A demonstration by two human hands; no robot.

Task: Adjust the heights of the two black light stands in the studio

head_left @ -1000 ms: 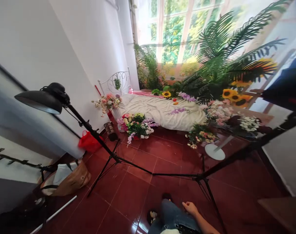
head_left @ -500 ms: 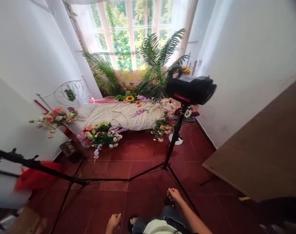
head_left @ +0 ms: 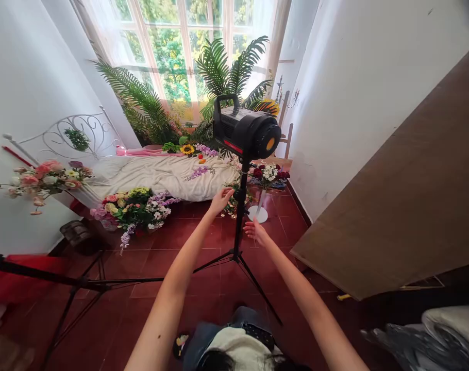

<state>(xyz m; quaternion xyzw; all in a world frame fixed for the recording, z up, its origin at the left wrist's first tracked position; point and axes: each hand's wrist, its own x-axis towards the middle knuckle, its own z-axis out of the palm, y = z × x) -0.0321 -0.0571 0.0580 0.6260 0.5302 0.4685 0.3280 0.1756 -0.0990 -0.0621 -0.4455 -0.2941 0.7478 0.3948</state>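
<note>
Mid-frame, the left hand [head_left: 219, 201] is at the black light stand [head_left: 239, 221], grasping or not I can't tell; the right hand [head_left: 257, 232], fingers released, is beside it.

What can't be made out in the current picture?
Left hand, right hand: head view, too small to tell whether either touches the stand.
Other stand: head view, top cut off by left edge.
Red thing: head view, blurred, cut off likewise.
</note>
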